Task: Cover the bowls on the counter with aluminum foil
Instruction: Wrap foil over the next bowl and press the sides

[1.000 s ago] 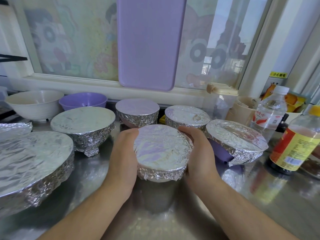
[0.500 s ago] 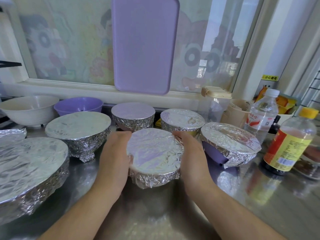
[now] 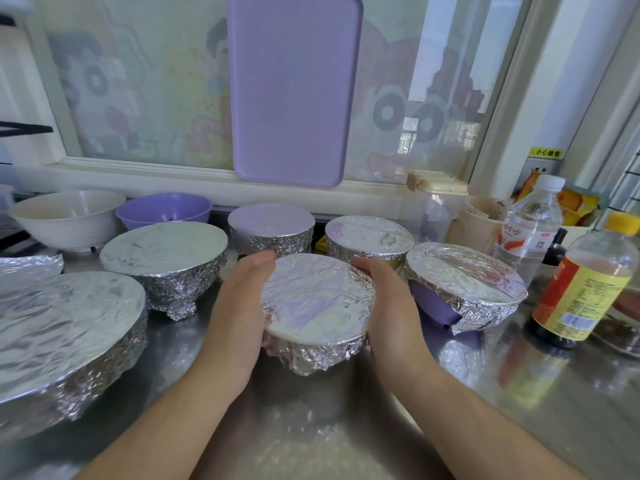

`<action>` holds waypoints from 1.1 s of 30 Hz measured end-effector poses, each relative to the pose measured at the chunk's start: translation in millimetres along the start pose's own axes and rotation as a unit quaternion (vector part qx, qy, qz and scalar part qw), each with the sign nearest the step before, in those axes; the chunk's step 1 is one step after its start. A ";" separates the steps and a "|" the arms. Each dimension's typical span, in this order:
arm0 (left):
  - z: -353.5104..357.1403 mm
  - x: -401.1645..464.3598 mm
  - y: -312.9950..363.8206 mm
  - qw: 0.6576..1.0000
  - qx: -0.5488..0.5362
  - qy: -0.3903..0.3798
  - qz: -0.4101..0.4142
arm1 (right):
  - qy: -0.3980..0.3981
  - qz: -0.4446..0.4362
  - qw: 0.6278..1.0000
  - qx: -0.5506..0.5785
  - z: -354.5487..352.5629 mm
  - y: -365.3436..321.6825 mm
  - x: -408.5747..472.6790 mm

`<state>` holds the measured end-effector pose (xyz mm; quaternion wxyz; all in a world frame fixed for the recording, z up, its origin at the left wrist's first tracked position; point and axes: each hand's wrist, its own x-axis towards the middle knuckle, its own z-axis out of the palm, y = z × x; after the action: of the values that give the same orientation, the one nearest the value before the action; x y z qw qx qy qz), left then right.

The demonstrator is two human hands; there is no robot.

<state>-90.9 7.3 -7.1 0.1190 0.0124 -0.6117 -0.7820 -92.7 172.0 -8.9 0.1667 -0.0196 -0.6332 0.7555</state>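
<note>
A small foil-covered bowl (image 3: 317, 308) stands in the middle of the steel counter (image 3: 346, 441). My left hand (image 3: 239, 306) cups its left side and my right hand (image 3: 388, 303) cups its right side, fingers curved round the foil rim. Around it stand several more foil-covered bowls: a wide one (image 3: 62, 337) at the near left, one (image 3: 166, 256) behind it, two at the back (image 3: 272, 225) (image 3: 369, 237), and a purple one (image 3: 464, 278) on the right with loose foil. A white bowl (image 3: 65, 216) and a purple bowl (image 3: 164, 209) at the back left are bare.
A loose piece of foil (image 3: 29, 268) lies at the far left. On the right stand a sauce bottle with a yellow cap (image 3: 585, 282), a water bottle (image 3: 530, 226) and a clear lidded jar (image 3: 436, 202). A purple tray (image 3: 294, 88) leans against the window.
My view has shifted a little, and the bowl sits slightly lower in it. Both hands still hold the same bowl, pressed against its foil sides.
</note>
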 end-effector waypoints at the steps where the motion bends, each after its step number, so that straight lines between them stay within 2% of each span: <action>1: -0.1 -0.2 0.5 1.000 0.010 0.005 0.004 | 0.001 0.012 1.000 0.008 -0.9 -1.4 2.2; 3: -1.0 0.3 1.5 0.999 0.027 0.017 0.018 | -0.008 0.034 0.998 0.045 -2.1 -2.0 6.5; 7: -2.3 2.3 6.0 0.996 0.076 0.008 0.047 | 0.024 -0.017 1.000 0.010 -4.8 -9.2 -3.6; 12: -2.6 4.8 6.3 0.997 0.060 -0.046 0.013 | -0.020 -0.049 0.998 -0.032 -6.3 0.1 -11.1; 17: -4.1 4.8 -0.4 0.999 0.041 -0.009 0.000 | -0.004 -0.030 0.997 -0.064 -3.5 -0.4 -2.5; 24: -5.8 7.4 -3.5 0.998 0.055 0.016 -0.005 | 0.000 0.002 0.999 -0.037 -1.8 -5.4 -1.5; 29: -3.8 4.2 1.7 0.998 0.061 0.012 0.006 | 0.007 -0.030 1.000 -0.002 -3.6 -6.3 -10.4; 33: -1.5 3.2 -0.6 1.000 0.005 -0.012 -0.010 | 0.004 -0.055 0.998 -0.033 -1.2 -1.3 -14.8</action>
<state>-93.8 5.3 -7.7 0.1032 0.0096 -0.6171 -0.7801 -78.1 169.2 -10.6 0.2098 0.0071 -0.6577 0.7234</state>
